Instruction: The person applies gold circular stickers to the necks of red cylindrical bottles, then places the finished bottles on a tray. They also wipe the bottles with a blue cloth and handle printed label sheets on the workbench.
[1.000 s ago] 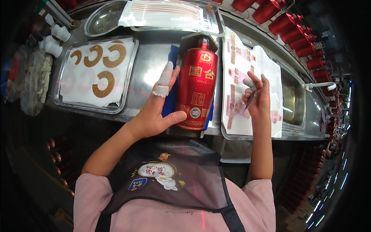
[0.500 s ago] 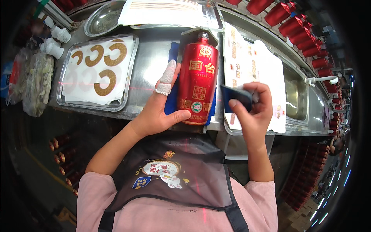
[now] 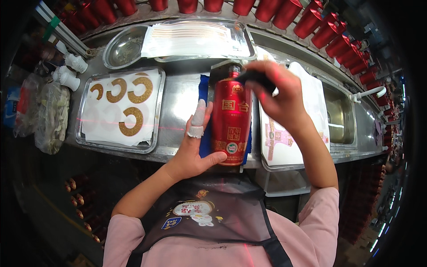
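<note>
A red bottle (image 3: pixel 231 120) with gold lettering and a dark neck lies in front of me, neck end away, in a grey holder with blue cloth (image 3: pixel 205 133) beneath. My left hand (image 3: pixel 189 153) grips its near left side, thumb on the lower end. A white knitted cover (image 3: pixel 197 120) sits on one finger of that hand. My right hand (image 3: pixel 284 95) pinches a dark flat scraper (image 3: pixel 260 80) over the bottle's shoulder, just below the neck. Whether the scraper touches the bottle cannot be told. The right hand's motion blurs slightly.
Left lies a tray with a white sheet (image 3: pixel 104 139) of gold C-shaped decals. A metal bowl (image 3: pixel 122 46) and striped sheets (image 3: pixel 189 40) stand behind. Printed decal sheets (image 3: pixel 309 109) lie right, beside a sink (image 3: pixel 341 135) with a white faucet (image 3: pixel 372 94). Red bottles (image 3: pixel 287 15) line the back.
My right hand has moved from the bottle's lower right, up and left to its shoulder, carrying the scraper. My left hand keeps its hold. The whole view has shifted.
</note>
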Available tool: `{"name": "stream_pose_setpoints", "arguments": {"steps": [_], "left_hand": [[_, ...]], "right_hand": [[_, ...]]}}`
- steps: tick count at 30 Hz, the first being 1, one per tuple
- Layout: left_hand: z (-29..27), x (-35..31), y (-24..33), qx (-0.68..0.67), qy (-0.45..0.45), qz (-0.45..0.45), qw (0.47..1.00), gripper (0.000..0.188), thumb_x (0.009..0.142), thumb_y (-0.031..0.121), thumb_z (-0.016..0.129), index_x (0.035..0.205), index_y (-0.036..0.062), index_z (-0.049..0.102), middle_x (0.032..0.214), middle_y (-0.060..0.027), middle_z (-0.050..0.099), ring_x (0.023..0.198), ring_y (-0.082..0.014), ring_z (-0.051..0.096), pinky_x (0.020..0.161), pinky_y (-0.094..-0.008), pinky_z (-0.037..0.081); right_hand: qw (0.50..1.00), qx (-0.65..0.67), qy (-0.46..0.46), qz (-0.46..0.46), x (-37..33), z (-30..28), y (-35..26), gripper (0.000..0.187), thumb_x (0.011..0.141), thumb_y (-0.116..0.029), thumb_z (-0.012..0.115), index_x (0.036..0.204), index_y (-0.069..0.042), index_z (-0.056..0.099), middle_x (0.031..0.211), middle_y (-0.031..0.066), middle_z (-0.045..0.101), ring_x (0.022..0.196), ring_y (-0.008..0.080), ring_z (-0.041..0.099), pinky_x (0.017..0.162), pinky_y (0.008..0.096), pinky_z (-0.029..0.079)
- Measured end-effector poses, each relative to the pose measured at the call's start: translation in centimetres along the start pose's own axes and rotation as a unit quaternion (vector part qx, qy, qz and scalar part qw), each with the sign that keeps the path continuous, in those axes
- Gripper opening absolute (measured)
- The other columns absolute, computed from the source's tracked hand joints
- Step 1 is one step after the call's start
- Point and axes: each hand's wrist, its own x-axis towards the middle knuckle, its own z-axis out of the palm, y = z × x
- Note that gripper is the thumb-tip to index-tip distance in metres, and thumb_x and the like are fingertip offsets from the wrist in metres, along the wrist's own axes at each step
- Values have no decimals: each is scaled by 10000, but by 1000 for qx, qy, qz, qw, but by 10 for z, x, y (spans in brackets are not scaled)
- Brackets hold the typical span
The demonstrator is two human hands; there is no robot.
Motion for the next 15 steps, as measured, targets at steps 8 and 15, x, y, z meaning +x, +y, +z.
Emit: {"name": "stream_pose_setpoints", "arguments": {"steps": [8, 15], "left_hand": [[0, -1, 2, -52, -14, -30, 998, 1195, 828, 290, 829, 1617, 59, -38, 1672, -218, 97, 1557, -335, 113, 1245, -425, 151], [2, 3, 7, -70, 20, -49, 996, 1131, 859, 231, 785, 1616, 40, -33, 1661, -204, 209, 1535, -313, 211, 1237, -407, 170]], "right_hand": [[996, -51, 1, -74, 23, 15, 3, 320, 774, -21, 756, 1075, -42, 650, 927, 160, 693, 815, 359, 677, 722, 406, 553], [993, 96, -20, 72, -78, 14, -26, 316, 842, -29, 774, 1118, 16, 627, 969, 142, 711, 904, 205, 713, 797, 304, 556]]}}
